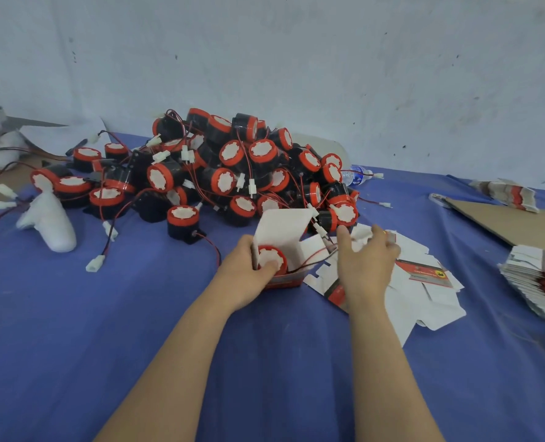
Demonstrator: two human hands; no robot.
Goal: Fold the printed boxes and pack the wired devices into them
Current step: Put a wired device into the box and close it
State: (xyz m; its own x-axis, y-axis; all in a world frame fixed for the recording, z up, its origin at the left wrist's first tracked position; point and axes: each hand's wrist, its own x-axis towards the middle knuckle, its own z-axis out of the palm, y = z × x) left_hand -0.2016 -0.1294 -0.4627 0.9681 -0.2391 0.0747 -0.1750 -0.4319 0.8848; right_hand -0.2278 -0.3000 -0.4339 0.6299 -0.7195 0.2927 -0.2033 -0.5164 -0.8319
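A big pile of wired devices [232,167] lay unpacked. The left hand [248,272] gripped one folded box [285,280], flaps not closed, a device [272,256] inside. The right hand [365,263] pinched its wire [309,256]. Many flat boxes [424,291] waited unfolded.

The left arm [175,362] and right arm [389,362] are bare along their whole visible length, as are the left hand [245,272] and right hand [365,266]; one right-hand finger carries a narrow yellow band [384,232], apparently a ring.
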